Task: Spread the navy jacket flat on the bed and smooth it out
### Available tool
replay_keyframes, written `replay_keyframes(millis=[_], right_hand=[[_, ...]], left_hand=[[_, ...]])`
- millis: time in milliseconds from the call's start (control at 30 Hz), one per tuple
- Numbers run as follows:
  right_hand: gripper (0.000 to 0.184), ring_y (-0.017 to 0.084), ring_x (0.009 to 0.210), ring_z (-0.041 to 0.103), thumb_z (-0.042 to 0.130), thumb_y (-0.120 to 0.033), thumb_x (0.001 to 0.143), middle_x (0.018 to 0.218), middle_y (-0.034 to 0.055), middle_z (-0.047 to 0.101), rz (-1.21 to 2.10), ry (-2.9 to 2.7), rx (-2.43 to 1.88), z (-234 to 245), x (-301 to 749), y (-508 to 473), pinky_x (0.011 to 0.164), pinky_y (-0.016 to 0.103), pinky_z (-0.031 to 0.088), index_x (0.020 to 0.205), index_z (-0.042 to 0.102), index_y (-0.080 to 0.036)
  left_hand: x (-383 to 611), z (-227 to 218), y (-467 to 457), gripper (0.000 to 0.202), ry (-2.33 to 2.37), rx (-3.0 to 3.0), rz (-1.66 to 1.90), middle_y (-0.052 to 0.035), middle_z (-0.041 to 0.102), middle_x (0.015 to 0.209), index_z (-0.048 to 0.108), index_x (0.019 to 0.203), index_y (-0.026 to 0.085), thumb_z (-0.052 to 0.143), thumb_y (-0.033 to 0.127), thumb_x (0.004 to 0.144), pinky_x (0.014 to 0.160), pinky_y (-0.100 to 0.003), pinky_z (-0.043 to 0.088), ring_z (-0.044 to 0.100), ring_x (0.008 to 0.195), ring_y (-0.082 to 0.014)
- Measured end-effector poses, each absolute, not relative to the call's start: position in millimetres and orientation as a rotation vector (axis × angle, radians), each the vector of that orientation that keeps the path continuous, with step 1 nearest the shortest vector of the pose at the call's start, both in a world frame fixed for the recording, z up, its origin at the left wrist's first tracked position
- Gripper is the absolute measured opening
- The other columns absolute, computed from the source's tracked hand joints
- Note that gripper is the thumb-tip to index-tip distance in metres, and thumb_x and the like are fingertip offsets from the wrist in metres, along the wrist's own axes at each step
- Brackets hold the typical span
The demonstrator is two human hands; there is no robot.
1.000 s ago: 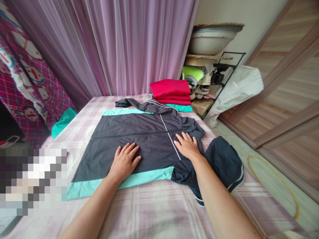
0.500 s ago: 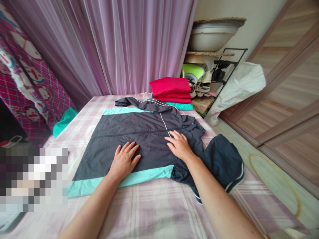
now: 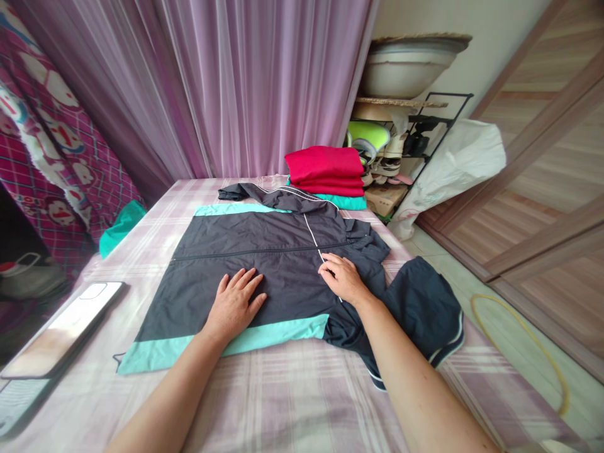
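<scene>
A dark zip-up jacket (image 3: 283, 277) with mint-green side panels and white piping lies flat, its zipper closed along the middle. My left hand (image 3: 237, 299) rests palm down on its lower front, fingers stretched out and a little spread. Near the chest piping, my right hand (image 3: 344, 277) touches the cloth with loosely bent fingers, a gap showing between thumb and forefinger. One sleeve (image 3: 425, 308) with a striped cuff is spread toward the right. The far sleeve (image 3: 283, 200) lies folded across the jacket's back edge.
A checked cloth (image 3: 264, 402) covers the surface. Folded red clothes (image 3: 325, 167) sit on a teal piece (image 3: 352, 202) behind the jacket. A phone (image 3: 61, 333) lies at left. A purple curtain (image 3: 264, 88), a rack (image 3: 448, 126) with shoes and a white bag (image 3: 457, 170) stand beyond.
My right hand has shifted slightly, and its fingers have drawn in from spread to loosely bent. My left hand stays in place on the jacket.
</scene>
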State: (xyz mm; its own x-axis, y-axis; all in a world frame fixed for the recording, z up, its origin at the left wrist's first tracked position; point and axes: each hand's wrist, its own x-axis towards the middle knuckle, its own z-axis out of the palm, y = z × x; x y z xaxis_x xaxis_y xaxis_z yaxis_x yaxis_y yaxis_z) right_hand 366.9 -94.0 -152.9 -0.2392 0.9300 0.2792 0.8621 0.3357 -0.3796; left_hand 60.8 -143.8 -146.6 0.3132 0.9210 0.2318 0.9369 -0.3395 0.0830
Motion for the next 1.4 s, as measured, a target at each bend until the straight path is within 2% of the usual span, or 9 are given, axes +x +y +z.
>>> replay_keyframes(millis=[200,400,533,833,1000,1167,1400], right_hand=[[0.032,0.028,0.13,0.053,0.056,-0.022,0.087,0.137,0.0117,0.06,0.108,-2.127,-1.573,-162,367,-92,0.108,0.052,0.04,0.115,0.071,-0.025],[0.021,0.024,0.123,0.059,0.056,-0.021,0.086,0.128,0.0114,0.066,0.091,-2.077,-1.493,-164,372,-87,0.106,0.043,0.044,0.095,0.074,-0.023],[0.018,0.023,0.121,0.059,0.057,-0.022,0.085,0.125,0.0102,0.068,0.102,-2.058,-1.484,-164,374,-86,0.106,0.042,0.045,0.09,0.074,-0.023],[0.034,0.028,0.13,0.052,0.056,-0.031,0.089,0.139,0.0139,0.059,0.077,-2.089,-1.63,-167,370,-87,0.111,0.047,0.04,0.117,0.072,-0.021],[0.033,0.026,0.13,0.053,0.056,-0.031,0.089,0.137,0.0111,0.06,0.073,-2.098,-1.614,-167,372,-87,0.11,0.046,0.04,0.117,0.071,-0.024],[0.025,0.025,0.129,0.054,0.055,-0.029,0.089,0.135,0.0137,0.062,0.088,-2.089,-1.6,-164,371,-87,0.11,0.044,0.041,0.106,0.073,-0.021],[0.033,0.027,0.13,0.052,0.056,-0.032,0.089,0.138,0.0122,0.059,0.078,-2.104,-1.636,-165,371,-88,0.11,0.046,0.041,0.118,0.071,-0.023]], left_hand=[[61,-147,-144,0.048,-1.768,-2.492,-0.351,-0.0051,0.053,0.148,0.057,0.139,0.028,0.043,0.048,0.097,0.117,-0.055,0.03,0.044,0.14,-0.0285],[61,-146,-144,0.048,-1.77,-2.494,-0.359,-0.0053,0.054,0.148,0.056,0.139,0.029,0.044,0.048,0.097,0.118,-0.055,0.03,0.044,0.14,-0.0282],[61,-146,-144,0.048,-1.772,-2.49,-0.359,-0.0053,0.053,0.148,0.056,0.139,0.029,0.043,0.048,0.097,0.117,-0.055,0.03,0.044,0.14,-0.0283],[61,-144,-145,0.048,-1.778,-2.5,-0.373,-0.0057,0.054,0.147,0.057,0.139,0.029,0.045,0.048,0.097,0.117,-0.055,0.031,0.044,0.14,-0.0289],[61,-145,-145,0.047,-1.773,-2.492,-0.396,-0.0054,0.055,0.147,0.058,0.138,0.031,0.046,0.048,0.096,0.118,-0.055,0.029,0.044,0.14,-0.0289],[62,-144,-145,0.047,-1.774,-2.498,-0.38,-0.005,0.054,0.148,0.057,0.139,0.03,0.045,0.048,0.096,0.118,-0.055,0.03,0.044,0.14,-0.0288],[62,-142,-145,0.047,-1.786,-2.504,-0.366,-0.0058,0.054,0.147,0.057,0.138,0.029,0.044,0.048,0.097,0.117,-0.056,0.03,0.043,0.14,-0.0289]])
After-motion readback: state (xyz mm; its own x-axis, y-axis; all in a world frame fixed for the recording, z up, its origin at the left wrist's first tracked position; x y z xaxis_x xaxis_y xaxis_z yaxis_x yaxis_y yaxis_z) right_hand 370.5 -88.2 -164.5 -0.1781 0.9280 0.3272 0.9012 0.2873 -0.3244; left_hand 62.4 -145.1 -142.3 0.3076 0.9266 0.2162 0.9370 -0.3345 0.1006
